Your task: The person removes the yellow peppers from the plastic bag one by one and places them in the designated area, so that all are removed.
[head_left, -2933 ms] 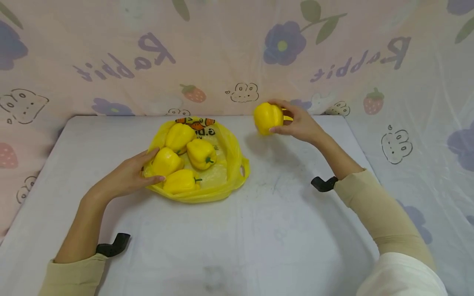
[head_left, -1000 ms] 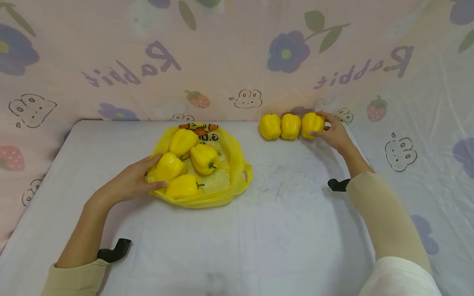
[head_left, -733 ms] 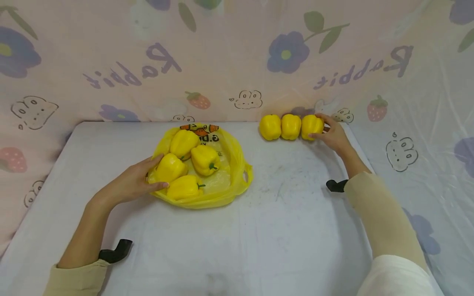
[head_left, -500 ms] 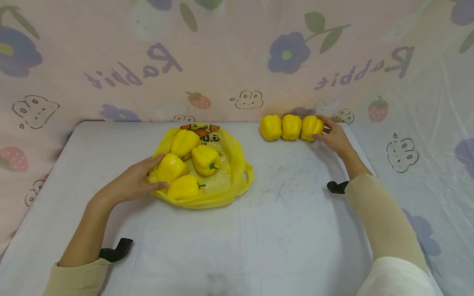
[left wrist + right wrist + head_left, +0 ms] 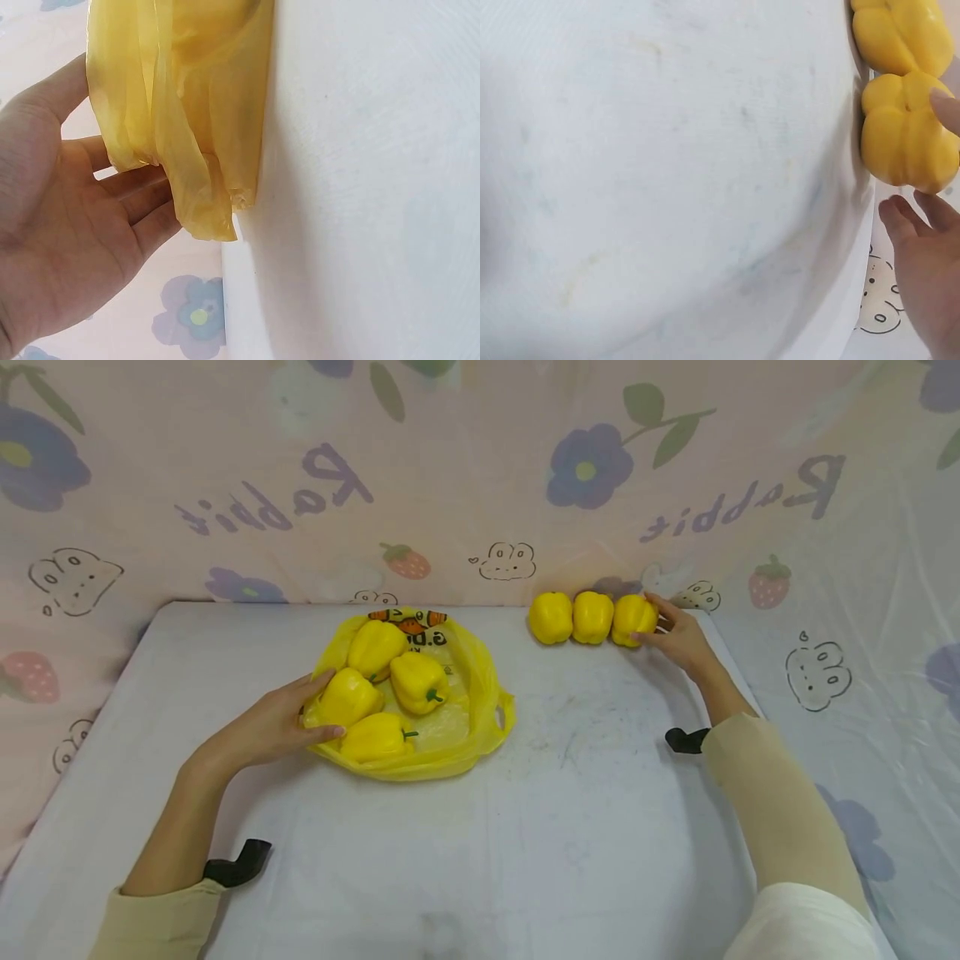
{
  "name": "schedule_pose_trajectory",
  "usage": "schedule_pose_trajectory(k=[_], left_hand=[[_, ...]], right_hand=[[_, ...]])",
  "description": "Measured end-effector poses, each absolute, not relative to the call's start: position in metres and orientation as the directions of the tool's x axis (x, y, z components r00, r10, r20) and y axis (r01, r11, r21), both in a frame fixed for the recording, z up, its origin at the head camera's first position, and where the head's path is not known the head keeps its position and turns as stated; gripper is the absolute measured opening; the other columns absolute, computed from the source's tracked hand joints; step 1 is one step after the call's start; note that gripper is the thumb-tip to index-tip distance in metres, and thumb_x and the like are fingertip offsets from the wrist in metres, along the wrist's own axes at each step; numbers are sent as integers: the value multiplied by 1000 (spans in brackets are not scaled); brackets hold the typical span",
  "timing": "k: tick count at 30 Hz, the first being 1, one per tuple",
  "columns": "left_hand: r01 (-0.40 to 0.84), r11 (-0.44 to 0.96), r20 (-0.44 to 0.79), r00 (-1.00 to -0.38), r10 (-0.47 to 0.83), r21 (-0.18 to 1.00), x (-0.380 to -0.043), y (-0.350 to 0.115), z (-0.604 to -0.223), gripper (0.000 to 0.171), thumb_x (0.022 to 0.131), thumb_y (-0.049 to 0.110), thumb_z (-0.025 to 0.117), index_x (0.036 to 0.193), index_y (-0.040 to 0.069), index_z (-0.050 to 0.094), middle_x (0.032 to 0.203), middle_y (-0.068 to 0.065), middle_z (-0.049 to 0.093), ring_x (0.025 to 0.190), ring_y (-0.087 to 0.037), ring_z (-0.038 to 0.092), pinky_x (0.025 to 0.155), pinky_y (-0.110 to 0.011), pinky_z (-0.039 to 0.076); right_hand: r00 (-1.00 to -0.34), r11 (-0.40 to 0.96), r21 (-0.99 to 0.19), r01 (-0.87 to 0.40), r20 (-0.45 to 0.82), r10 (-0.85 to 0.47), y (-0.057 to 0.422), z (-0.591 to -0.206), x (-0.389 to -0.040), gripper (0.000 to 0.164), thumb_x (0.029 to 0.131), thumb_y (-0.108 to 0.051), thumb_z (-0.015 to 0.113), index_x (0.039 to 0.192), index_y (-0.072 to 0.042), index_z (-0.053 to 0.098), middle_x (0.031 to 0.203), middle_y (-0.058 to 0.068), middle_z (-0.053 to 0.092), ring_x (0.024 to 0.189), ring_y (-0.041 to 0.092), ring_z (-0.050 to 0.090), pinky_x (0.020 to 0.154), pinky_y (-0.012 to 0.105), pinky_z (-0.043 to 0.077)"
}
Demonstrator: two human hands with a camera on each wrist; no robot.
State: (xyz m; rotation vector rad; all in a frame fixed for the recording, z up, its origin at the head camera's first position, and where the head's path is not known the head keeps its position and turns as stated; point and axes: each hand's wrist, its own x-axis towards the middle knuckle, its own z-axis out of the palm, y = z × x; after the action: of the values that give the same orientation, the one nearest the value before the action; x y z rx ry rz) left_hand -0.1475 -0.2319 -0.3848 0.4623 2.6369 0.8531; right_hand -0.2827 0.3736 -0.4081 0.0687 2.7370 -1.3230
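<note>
My left hand (image 5: 270,727) holds the left side of a yellow plastic bag (image 5: 483,693), its thumb over the rim. In the left wrist view, the fingers (image 5: 150,199) go behind the bag's folds. Several yellow bell peppers with green stems, such as this bell pepper (image 5: 418,683), lie inside the open bag. At the back right, three yellow bell peppers stand in a row: a left pepper (image 5: 551,618), a middle pepper (image 5: 592,617) and a right pepper (image 5: 630,620). My right hand (image 5: 682,639) holds the right one between thumb and fingers; its far side is hidden.
Everything rests on a white-covered table (image 5: 480,868). Behind it hangs a patterned curtain (image 5: 450,468), close to the pepper row. The table's right edge runs beneath the right forearm. A black piece (image 5: 238,863) juts from each wrist.
Earlier, my right hand carried a pepper in the air right of the bag. Now that hand is farther right, at the end pepper of the row. The left hand stays at the bag.
</note>
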Motion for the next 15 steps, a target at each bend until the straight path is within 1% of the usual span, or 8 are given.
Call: schedule_pose_trajectory(k=[3,6,9,11,15], left_hand=[[197,769,-213,-893,397,608,-148,-232,-385,99,86,53,72,157,2,24,158,-30,23,144,-49,22,114,-64,21],[193,769,-216,-892,396,610,-148,-232,-386,100,86,53,72,157,2,23,158,-30,23,144,-49,21,114,-64,21],[195,768,-213,-893,396,610,-148,-232,-386,100,86,52,73,157,2,23,158,-29,23,145,-49,21,114,-64,21],[198,768,-210,-894,397,609,-148,-232,-386,100,86,51,73,157,2,23,158,-29,23,144,-49,22,114,-64,21],[198,768,-210,-894,397,609,-148,-233,-387,99,87,50,73,157,2,23,158,-29,23,144,-49,22,114,-65,21]], right_hand=[[-997,621,-781,68,-76,13,371,-407,-283,81,92,-32,72,159,-26,26,164,8,22,147,35,26,119,49,25],[-999,622,-782,38,-18,38,368,-405,-283,76,93,-29,71,157,-22,31,162,9,27,147,31,27,120,43,24],[-997,616,-788,11,36,65,363,-402,-282,72,93,-28,72,155,-21,36,162,6,29,148,26,27,120,37,23],[-995,599,-800,-16,75,72,359,-401,-282,70,93,-25,72,154,-20,39,161,4,30,148,23,27,120,33,23],[-984,542,-831,-123,173,42,350,-396,-282,66,91,-13,73,150,-11,44,157,5,37,146,20,32,118,29,26]])
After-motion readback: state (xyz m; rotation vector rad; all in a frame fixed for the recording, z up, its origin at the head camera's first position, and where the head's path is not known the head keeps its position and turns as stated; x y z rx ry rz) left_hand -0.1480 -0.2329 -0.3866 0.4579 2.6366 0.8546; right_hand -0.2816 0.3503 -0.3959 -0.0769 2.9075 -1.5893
